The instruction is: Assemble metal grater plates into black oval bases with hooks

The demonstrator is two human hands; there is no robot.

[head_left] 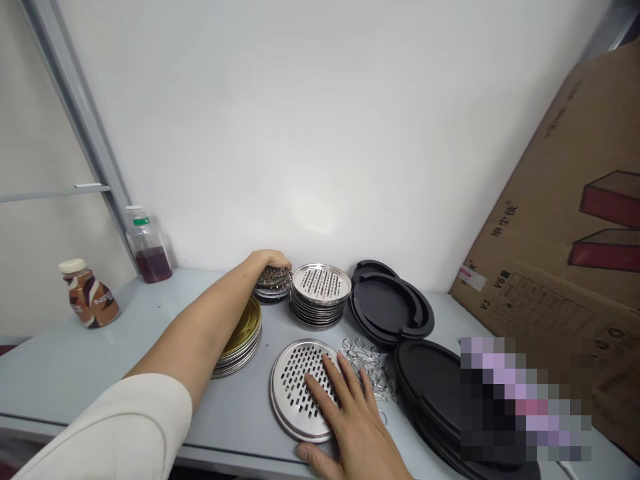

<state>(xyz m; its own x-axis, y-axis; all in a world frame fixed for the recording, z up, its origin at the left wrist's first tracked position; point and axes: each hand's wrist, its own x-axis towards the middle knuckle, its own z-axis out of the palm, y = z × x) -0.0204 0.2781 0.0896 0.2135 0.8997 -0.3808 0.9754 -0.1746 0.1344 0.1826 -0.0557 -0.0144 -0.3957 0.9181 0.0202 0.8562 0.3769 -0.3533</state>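
My left hand reaches to the back and curls over a stack of dark, toothed metal grater discs. Its fingers bend down at the top disc's edge and are mostly hidden. My right hand lies open with fingers spread on a round slotted metal grater plate near the front edge. A taller stack of silver grater discs stands just right of my left hand. Under my left forearm sits a pile of gold-coloured round lids, partly covered.
Small metal rings and clips lie loose beside my right hand. Black round trays and more stacked black discs are at right, before a large cardboard box. A brown bottle and a bottle of dark red liquid stand left.
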